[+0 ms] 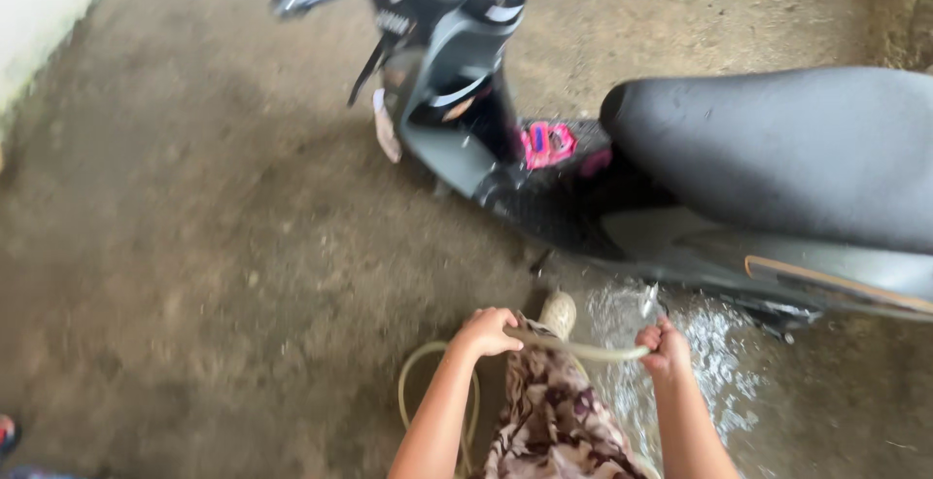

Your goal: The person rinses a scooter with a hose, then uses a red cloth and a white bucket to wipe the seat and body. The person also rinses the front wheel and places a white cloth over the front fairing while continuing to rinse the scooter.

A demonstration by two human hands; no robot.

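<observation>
Both hands closed on pale green hose (pixel 583 348): left hand (pixel 489 330), right hand (pixel 665 345). Water splashes on rough concrete floor (pixel 194 246) under grey scooter (pixel 680 188), matte black seat (pixel 787 149); pink item (pixel 547 142) on footboard.

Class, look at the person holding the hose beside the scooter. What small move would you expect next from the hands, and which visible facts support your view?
Probably a slight lift of the right hand, tilting the hose end upward. Both hands hold the hose, the left hand further back, and the water splashes on the concrete floor under the scooter, below its grey side panel. The seat looks only beaded with drops.
</observation>
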